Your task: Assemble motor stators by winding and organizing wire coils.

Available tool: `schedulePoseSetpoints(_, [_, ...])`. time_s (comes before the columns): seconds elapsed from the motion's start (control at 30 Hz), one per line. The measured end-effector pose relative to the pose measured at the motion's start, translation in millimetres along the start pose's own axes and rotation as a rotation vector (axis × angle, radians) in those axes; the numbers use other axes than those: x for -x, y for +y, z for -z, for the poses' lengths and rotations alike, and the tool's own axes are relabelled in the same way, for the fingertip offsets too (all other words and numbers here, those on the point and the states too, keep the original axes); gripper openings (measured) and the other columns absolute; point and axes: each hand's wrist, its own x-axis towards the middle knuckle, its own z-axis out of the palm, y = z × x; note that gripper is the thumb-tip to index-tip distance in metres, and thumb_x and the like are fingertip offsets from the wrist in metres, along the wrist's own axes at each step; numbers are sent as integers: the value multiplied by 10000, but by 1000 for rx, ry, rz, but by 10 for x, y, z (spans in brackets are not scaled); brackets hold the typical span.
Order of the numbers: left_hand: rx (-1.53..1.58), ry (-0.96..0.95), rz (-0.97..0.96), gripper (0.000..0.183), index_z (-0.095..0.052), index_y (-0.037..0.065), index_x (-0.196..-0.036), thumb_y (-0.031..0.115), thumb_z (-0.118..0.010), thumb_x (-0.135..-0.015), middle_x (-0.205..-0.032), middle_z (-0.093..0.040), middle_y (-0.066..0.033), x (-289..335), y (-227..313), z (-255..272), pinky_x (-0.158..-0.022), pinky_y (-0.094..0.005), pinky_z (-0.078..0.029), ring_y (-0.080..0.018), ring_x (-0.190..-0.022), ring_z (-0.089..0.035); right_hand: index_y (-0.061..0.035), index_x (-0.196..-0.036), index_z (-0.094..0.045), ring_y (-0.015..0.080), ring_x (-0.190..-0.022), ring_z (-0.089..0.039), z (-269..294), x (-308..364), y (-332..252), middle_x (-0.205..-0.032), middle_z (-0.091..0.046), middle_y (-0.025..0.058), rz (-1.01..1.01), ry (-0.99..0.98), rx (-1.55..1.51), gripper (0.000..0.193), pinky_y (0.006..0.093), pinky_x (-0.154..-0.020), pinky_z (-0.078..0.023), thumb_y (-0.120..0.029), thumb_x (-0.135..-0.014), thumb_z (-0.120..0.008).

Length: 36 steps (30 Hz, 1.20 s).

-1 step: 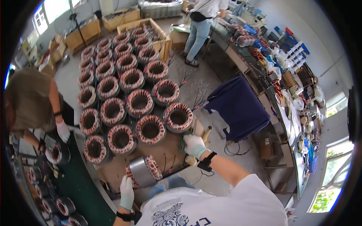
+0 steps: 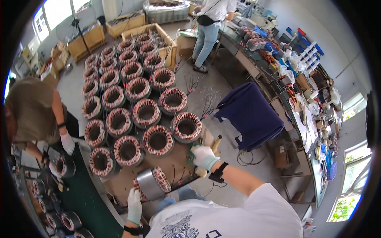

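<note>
Where left hand (image 2: 134,206) touches, coil-ended metal cylinder (image 2: 151,185)

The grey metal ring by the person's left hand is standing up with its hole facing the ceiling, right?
Not quite: the grey metal ring is lying on its side, as the head view shows. It is by the person's left hand, just as you said.

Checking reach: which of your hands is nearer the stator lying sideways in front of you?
Left. Your left hand is at the left end of the sideways stator, seemingly touching it; your right hand is apart, beyond its right end and farther forward.
</note>
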Motion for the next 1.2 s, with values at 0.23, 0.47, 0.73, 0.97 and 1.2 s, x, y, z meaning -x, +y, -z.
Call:
schedulePoseSetpoints(0.23, [-121,22,-63,311,-588,12,-1178,267,-427,-1103,-968,-629,-17,0,198,-155,-722,-246,-481,-80,-818,-568,-142,-895,-626,260,-895,-630,351,214,-118,-918,-597,37,779,163,-53,157,401,-748,-516,-174,-763,-705])
schedulePoseSetpoints(0.47, [-64,11,-41,383,-569,14,-1253,343,-431,-1114,-1108,-641,-40,22,126,-94,-870,-295,-514,-124,-976,-613,-147,-841,-695,249,-963,-637,-381,171,-94,-952,-623,26,856,83,-72,117,390,-807,-528,-164,-727,-709])
schedulePoseSetpoints(0.73, [-63,-62,-29,273,-595,38,-1254,216,-478,-1084,-970,-596,13,179,353,-69,-725,-251,-471,-78,-812,-535,-58,-1326,-573,371,-1087,-614,-413,287,-771,-1162,-605,179,-149,-49,194,644,530,-844,-526,-406,-805,-723])
schedulePoseSetpoints(0.97, [-74,-375,52,281,-579,-5,-1238,214,-505,-1078,-1082,-635,-31,-251,302,161,-864,-289,-501,-105,-960,-591,-65,-1525,-352,301,-1011,-707,-379,172,-878,-1173,-654,140,-476,-156,236,877,445,-808,-576,-419,-833,-757])
schedulePoseSetpoints(1.2, [291,-498,183,218,-568,3,-1212,157,-521,-1065,-1006,-613,-6,-303,336,119,-782,-266,-487,-75,-843,-553,-96,-1590,-264,322,-1101,-694,-731,87,-1078,-1259,-658,181,-605,-252,301,867,483,-904,-537,-382,-884,-676])
